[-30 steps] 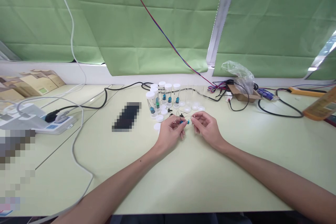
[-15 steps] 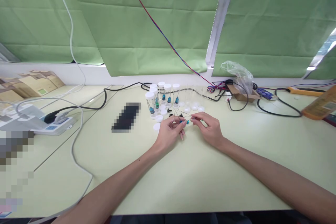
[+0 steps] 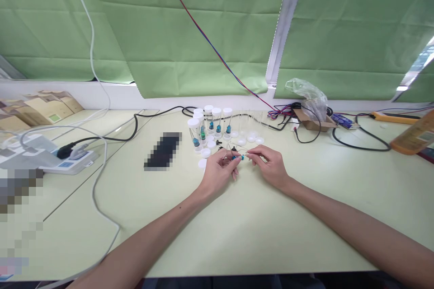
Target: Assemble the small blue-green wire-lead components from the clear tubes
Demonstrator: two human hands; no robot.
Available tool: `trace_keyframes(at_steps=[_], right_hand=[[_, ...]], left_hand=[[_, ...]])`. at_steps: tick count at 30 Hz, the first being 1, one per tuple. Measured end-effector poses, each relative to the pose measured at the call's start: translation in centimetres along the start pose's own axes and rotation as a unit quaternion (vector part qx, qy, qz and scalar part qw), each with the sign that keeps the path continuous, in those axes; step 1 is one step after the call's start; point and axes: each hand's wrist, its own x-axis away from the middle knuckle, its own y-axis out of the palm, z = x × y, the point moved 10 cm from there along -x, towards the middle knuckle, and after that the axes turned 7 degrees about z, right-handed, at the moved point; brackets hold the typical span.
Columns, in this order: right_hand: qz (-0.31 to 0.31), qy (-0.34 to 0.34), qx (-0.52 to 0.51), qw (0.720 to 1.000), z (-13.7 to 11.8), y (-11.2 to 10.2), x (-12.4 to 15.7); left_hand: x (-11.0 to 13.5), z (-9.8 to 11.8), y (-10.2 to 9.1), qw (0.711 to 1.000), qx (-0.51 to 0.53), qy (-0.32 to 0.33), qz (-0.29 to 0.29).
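My left hand (image 3: 219,172) and my right hand (image 3: 270,165) meet over the pale green table (image 3: 237,230), both pinched on small blue components with thin wire leads (image 3: 238,157). The left fingers pinch one end, the right fingers pinch the other. Just behind them stand several clear vials with white caps (image 3: 210,126), some with blue parts inside. Loose white caps (image 3: 204,153) and small black parts (image 3: 219,143) lie between the vials and my hands.
A black cable (image 3: 135,126) runs to a white power strip (image 3: 73,159) at the left, with a grey cable (image 3: 96,189) looping forward. At the right lie a cardboard box with a plastic bag (image 3: 310,108), black wires (image 3: 359,137) and a yellow meter (image 3: 415,137).
My right hand has shifted slightly to the right, drawing the lead out a little. The left hand stays in place.
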Motion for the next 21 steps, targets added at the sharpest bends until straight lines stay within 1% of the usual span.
trace_keyframes(at_steps=[4,12,16,21], right_hand=[[-0.007,0.019,0.007,1.000,0.3,0.2,0.0],[-0.035,0.066,0.001,0.997,1.0,0.6,0.3],[-0.048,0.099,-0.021,0.994,1.2,1.0,0.5],[-0.059,0.164,-0.079,0.982,1.6,1.6,0.7]], left_hand=[[0.1,0.1,0.0,1.000,-0.002,0.008,0.003],[0.0,-0.3,0.0,1.000,-0.009,0.024,-0.002],[-0.1,-0.2,-0.2,0.999,-0.026,0.044,0.000],[0.0,-0.1,-0.4,0.996,-0.050,0.069,0.009]])
